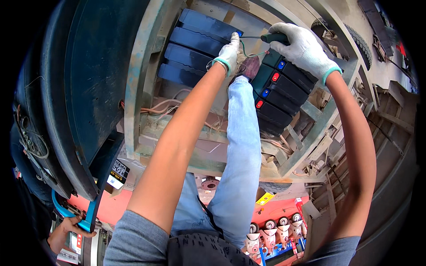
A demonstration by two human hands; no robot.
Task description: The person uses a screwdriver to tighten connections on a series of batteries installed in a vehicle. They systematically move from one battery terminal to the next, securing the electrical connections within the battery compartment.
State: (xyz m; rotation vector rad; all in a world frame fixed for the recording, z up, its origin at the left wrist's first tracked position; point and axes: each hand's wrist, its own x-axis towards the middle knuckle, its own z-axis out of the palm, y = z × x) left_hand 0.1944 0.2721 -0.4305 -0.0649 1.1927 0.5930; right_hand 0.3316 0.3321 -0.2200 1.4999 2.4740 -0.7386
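My right hand (304, 48), in a white glove, is wrapped round the dark green handle of a screwdriver (274, 38). Its thin shaft points left toward a blue terminal at the corner of the farthest blue-wrapped battery (208, 23). Beside that terminal, my gloved left hand (228, 55) has its fingers pressed together; what they pinch is hidden. A green wire (248, 55) curves from there to the black batteries (284, 91) on the right, which carry red and blue terminals. Between the two battery groups stands my foot in a dark reddish shoe (250, 67).
A metal frame (138, 88) surrounds the batteries, with loose wires (162, 107) along its near side. At left rises a dark green panel (100, 71). Another person's hand (71, 230) grips a blue bar at lower left. Several small caster-like wheels (270, 224) stand at lower right.
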